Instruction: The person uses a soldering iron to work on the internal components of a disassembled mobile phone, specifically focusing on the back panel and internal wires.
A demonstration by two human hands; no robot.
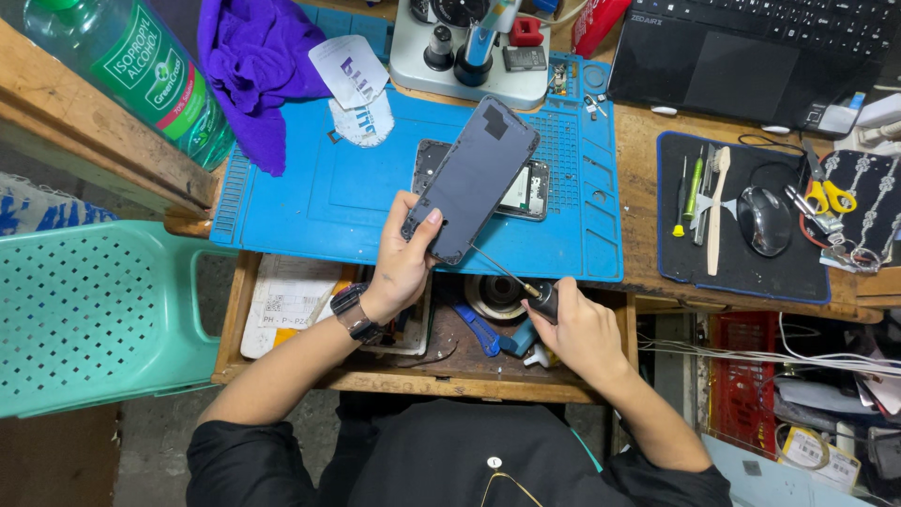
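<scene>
While our left hand [399, 268] grips the dark phone panel [472, 178] by its lower end, tilted above the blue mat [310, 202], our right hand [582, 329] is closed round a thin screwdriver [511, 279] whose tip touches the panel's bottom edge. We judge the tip could slip and scratch the panel, or the panel could twist loose from so narrow a hold. Under it lies the opened phone body [527, 192]. Our open drawer [282, 371] holds a tape roll [493, 293], a blue tool and papers.
</scene>
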